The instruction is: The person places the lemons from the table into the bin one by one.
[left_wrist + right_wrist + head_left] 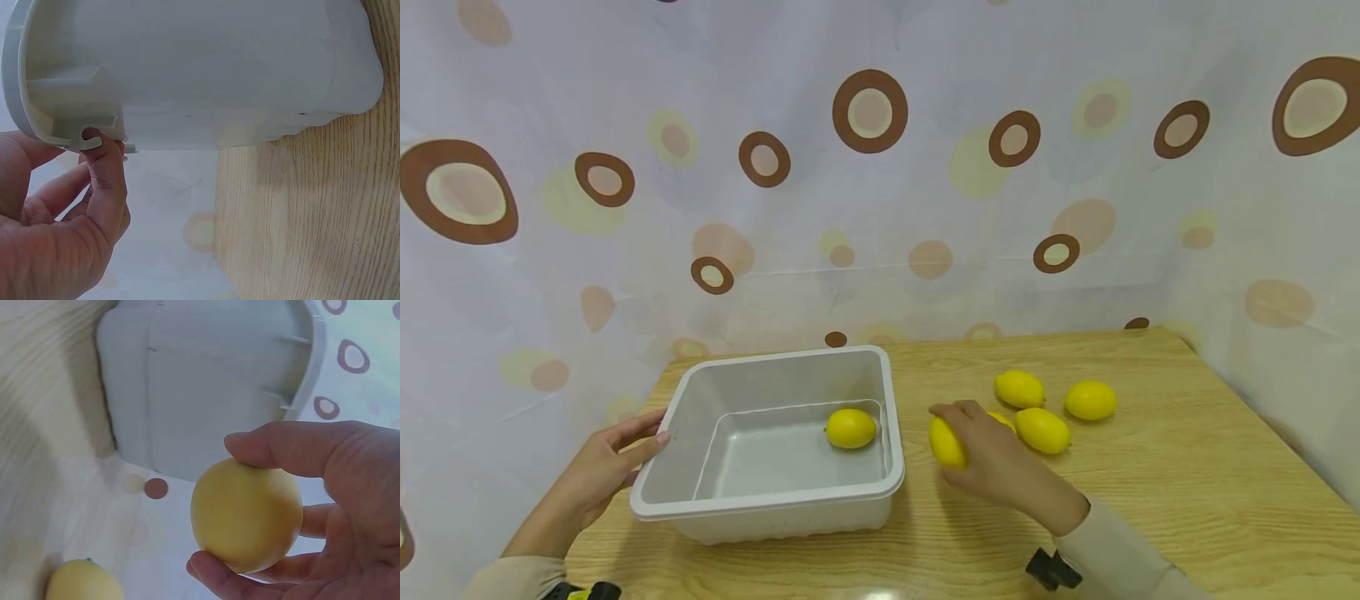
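A white plastic tub (767, 503) stands on the wooden table, with one lemon (851, 428) lying inside at its right. My left hand (597, 475) grips the tub's left rim, thumb over the top; in the left wrist view its fingers (105, 181) curl in under the lip. Right of the tub, my right hand (992, 454) holds another lemon (247, 515) between thumb and fingers, raised off the table. Behind that hand a further lemon (1002, 422) is mostly hidden.
To the right of my right hand lie more lemons: one at the back (1019, 389), one in front of it (1043, 431) and one farther right (1091, 401). A patterned curtain (925, 208) hangs behind the table (1150, 500).
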`<state>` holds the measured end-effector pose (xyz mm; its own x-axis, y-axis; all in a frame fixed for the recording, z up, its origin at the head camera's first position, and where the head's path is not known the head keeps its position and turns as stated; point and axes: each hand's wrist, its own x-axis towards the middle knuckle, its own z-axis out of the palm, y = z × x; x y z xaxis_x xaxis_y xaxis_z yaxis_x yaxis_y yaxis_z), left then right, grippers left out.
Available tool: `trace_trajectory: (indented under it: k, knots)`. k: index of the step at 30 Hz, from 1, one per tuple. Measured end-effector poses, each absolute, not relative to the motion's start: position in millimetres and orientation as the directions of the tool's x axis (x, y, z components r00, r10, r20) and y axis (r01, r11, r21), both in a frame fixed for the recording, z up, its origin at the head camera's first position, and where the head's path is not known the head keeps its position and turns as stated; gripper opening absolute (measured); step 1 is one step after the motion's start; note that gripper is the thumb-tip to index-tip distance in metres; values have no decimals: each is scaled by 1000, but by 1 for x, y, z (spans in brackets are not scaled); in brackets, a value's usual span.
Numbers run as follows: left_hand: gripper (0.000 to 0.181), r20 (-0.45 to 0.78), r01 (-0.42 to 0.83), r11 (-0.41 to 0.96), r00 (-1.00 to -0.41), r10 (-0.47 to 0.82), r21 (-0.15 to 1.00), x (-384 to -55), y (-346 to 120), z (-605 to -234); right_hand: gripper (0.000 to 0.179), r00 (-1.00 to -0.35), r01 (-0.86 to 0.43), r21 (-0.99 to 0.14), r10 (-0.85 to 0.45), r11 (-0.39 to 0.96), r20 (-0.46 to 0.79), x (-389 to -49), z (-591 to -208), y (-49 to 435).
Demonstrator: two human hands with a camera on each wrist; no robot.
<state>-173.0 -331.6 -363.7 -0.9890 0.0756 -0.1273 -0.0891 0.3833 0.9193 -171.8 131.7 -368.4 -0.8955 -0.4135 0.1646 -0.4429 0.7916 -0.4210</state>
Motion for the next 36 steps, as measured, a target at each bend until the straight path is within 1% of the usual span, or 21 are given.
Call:
trace_trajectory:
  k: [10,16,24,31,36]
  knots:
    - [67,-122,-81,387,-989,83,919,-173,-332,-364,66,-842,-538,-382,-469,751,265,-174,-342,128]
    - [67,-122,-81,385,-989,83,919,-174,-333,-364,66,-806,-590,-362,-500,722,316,-174,-317,115]
    - [67,-121,-81,382,-989,81,921,-174,-331,-365,66,-779,-627,-364,-554,688,295,-174,-287,92]
    - [68,-138,-100,389,-988,69,916,-174,-330,-365,64,-721,-693,-337,-612,638,325,-173,-276,76]
    - [69,-143,-109,392,-988,59,913,-174,-331,-366,65,-706,-707,-352,-645,614,293,-176,-268,64]
